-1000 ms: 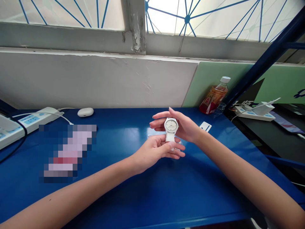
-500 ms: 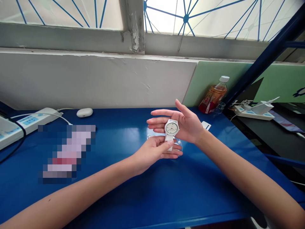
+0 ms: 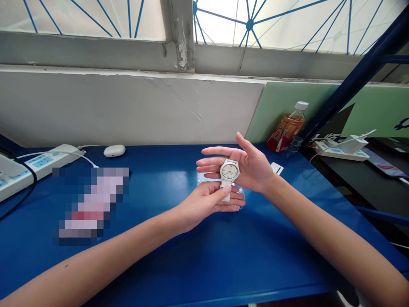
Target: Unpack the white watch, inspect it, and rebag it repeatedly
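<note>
A white wristwatch (image 3: 229, 170) with a round, light dial is face up over the middle of the blue desk (image 3: 153, 264). My left hand (image 3: 211, 199) pinches its lower strap between the thumb and the fingers beneath. Behind the watch, my right hand (image 3: 246, 167) is open, palm up, with its fingers stretched to the left and the thumb raised. The upper part of the watch lies against or just over that palm; I cannot tell which. Under the hands, a clear plastic piece (image 3: 242, 204) shows only in part. A small white card (image 3: 276, 168) lies beyond my right wrist.
At left are a white power strip (image 3: 47, 160) with cables, a white earbud case (image 3: 114, 151) and a pixelated, phone-shaped item (image 3: 92, 204). A drink bottle (image 3: 286, 129) leans at the back right by a blue metal post (image 3: 348, 81). Another power strip (image 3: 343, 150) stands beyond it.
The watch has tilted very slightly to the left in my left hand. Otherwise both hands hold nearly the same pose.
</note>
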A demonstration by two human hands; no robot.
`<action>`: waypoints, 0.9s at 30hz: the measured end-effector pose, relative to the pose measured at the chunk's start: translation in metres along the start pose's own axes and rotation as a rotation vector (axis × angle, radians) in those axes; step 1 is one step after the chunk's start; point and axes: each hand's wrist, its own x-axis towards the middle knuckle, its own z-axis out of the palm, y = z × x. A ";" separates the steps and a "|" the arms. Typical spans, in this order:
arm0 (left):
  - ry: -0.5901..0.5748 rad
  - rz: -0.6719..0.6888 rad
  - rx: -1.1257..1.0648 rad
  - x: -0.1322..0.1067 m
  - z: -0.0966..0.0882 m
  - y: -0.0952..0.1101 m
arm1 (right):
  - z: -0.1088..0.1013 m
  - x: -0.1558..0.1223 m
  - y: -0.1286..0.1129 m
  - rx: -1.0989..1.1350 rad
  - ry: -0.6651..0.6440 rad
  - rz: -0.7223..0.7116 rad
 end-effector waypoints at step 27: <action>0.377 0.485 0.770 0.002 -0.022 0.007 | -0.006 -0.006 -0.009 -0.378 0.405 -0.371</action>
